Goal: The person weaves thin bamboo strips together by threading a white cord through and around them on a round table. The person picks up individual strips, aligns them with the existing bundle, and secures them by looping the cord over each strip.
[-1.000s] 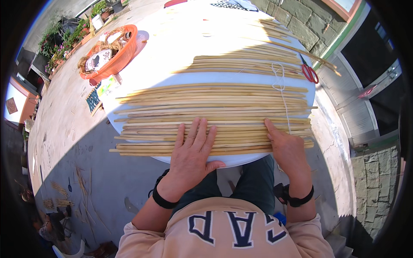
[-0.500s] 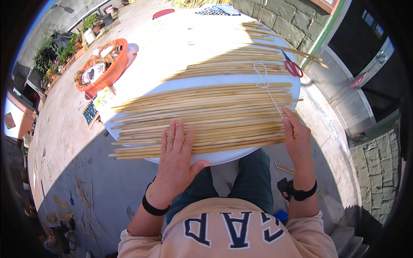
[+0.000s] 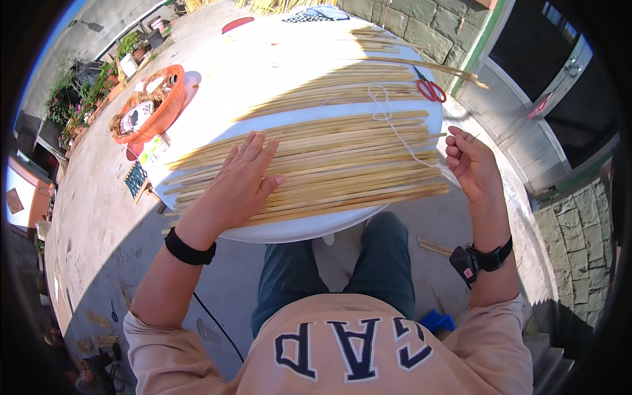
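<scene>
Two hands share this: my left hand [image 3: 240, 181] lies flat and open, pinning the reeds [image 3: 342, 168]; my right grip [image 3: 469, 161] pinches the string [image 3: 411, 146] beside it—pull taut, evenly.

Sticks fill the near tabletop
Sticks [image 3: 316, 164] cover the near tabletop [image 3: 289, 230]; red scissors [image 3: 431, 90] lie far right, an orange basket [image 3: 155, 112] far left, with bare room between.

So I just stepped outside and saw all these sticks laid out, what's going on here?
A seated person has a row of thin straw-coloured stalks laid side by side across a round white table. The left hand lies flat on the stalks, fingers spread. The right hand is raised off the table's right edge, closed around a pale string that runs back over the stalks. Red-handled scissors lie farther back.
</scene>
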### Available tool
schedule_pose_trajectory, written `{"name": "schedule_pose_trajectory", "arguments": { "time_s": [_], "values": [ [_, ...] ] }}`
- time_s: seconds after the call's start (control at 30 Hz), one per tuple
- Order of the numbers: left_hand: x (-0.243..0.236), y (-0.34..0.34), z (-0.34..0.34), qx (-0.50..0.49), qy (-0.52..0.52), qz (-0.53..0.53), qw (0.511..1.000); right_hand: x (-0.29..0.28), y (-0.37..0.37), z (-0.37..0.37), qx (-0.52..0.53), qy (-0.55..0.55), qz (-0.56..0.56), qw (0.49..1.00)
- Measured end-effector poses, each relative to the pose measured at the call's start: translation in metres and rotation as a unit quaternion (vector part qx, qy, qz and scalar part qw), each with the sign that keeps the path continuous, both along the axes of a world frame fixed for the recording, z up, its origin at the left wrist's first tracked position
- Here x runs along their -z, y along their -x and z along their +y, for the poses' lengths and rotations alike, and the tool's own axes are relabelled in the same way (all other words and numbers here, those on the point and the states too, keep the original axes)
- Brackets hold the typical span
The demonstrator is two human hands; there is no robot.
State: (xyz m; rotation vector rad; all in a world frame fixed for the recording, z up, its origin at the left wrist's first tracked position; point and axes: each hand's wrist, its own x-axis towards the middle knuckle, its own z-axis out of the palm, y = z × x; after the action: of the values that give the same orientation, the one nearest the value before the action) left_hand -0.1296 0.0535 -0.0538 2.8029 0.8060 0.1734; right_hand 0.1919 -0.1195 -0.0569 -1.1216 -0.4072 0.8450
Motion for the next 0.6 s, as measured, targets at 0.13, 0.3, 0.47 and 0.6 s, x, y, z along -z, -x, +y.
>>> {"name": "schedule_pose_trajectory", "arguments": {
  "time_s": [0.13,0.3,0.47,0.6],
  "values": [
    [0.005,-0.027,0.018,0.024,0.013,0.046,0.999,-0.002,0.005,-0.012,0.000,0.037,-0.053,0.998],
    [0.029,-0.062,0.037,0.006,0.001,0.075,0.997,-0.008,0.012,-0.016,0.016,0.053,-0.157,0.986],
    [0.058,-0.072,0.050,-0.011,-0.006,0.082,0.997,-0.049,0.007,-0.010,0.069,-0.058,-0.273,0.958],
    [0.066,-0.071,0.048,-0.014,-0.008,0.052,0.999,-0.098,-0.011,-0.019,0.122,-0.163,-0.377,0.904]
  ]
}}
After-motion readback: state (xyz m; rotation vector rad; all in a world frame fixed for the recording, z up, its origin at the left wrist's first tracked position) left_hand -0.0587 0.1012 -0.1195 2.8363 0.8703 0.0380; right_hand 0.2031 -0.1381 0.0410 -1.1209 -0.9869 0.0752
